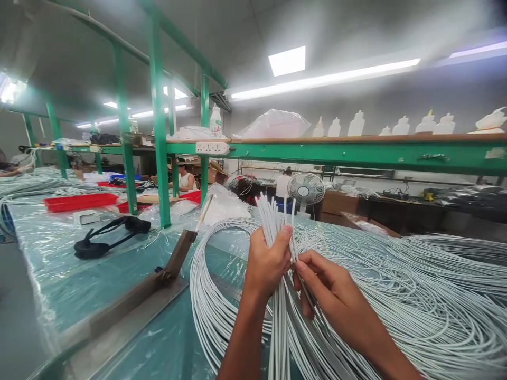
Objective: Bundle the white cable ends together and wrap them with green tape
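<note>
My left hand [266, 261] is wrapped round a bundle of thin white cables [279, 327], whose ends fan out above my thumb. Close beside it, my right hand [327, 287] pinches a single white cable [294, 240] between thumb and fingers, a little apart from the bundle's other ends. Below both hands the cables run down toward me. Large loose coils of the same white cable [428, 301] spread over the table to the right, and one loop [202, 279] curves round on the left.
A guillotine paper cutter [134, 301] with its long arm lies left on the plastic-covered table [51, 258]. Behind it are a black strapped item [113, 235] and a red tray [80, 202]. Green posts [158, 121] carry a shelf [336, 150] with bottles. Two people sit farther back near a fan [306, 188].
</note>
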`<action>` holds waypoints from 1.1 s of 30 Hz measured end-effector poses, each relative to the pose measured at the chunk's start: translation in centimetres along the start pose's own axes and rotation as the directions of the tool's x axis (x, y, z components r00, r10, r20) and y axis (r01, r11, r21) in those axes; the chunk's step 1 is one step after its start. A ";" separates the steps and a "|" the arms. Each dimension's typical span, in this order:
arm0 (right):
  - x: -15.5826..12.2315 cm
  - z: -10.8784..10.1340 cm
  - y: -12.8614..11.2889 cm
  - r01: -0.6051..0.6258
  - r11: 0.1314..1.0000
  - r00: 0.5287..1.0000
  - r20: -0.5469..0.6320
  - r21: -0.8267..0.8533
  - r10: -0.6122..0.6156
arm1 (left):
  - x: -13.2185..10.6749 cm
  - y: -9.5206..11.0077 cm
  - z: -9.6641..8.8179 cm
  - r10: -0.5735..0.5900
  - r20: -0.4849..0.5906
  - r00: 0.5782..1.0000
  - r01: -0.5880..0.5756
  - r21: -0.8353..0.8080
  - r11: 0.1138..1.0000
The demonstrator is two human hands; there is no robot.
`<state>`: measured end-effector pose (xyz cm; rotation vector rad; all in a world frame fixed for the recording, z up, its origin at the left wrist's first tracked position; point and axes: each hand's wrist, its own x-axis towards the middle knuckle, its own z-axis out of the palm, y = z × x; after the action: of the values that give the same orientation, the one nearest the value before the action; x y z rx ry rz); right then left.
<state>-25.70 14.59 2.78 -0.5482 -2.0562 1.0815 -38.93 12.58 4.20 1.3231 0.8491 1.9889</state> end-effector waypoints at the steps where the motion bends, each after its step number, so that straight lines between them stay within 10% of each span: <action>1: 0.1 0.0 0.0 0.010 1.000 1.000 -0.013 -0.023 -0.010 | 0.0 0.0 -0.1 0.004 0.000 1.000 -0.004 0.025 1.000; 13: 0.4 0.0 -0.3 0.176 0.924 0.970 -0.102 -0.341 -0.222 | 0.2 0.0 -0.6 -0.054 -0.001 0.999 0.054 0.003 0.999; 22: 0.2 -0.2 -0.5 0.124 0.989 0.974 0.199 -0.084 -0.105 | 0.1 0.8 -0.5 0.008 -0.012 1.000 -0.008 0.025 1.000; 26: 4.3 -2.1 4.1 -0.092 0.971 0.994 0.038 -0.222 0.103 | 0.2 1.1 -1.6 -0.035 0.120 0.992 0.036 -0.003 0.999; 33: 6.6 0.1 16.0 -0.337 0.668 0.922 -0.088 -0.664 0.377 | 0.2 1.8 -1.7 -0.078 0.202 0.976 0.114 -0.174 0.978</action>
<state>-29.47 27.73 -7.79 -1.3505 -2.4366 0.5045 -40.80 11.38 5.19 1.3173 0.6095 1.7829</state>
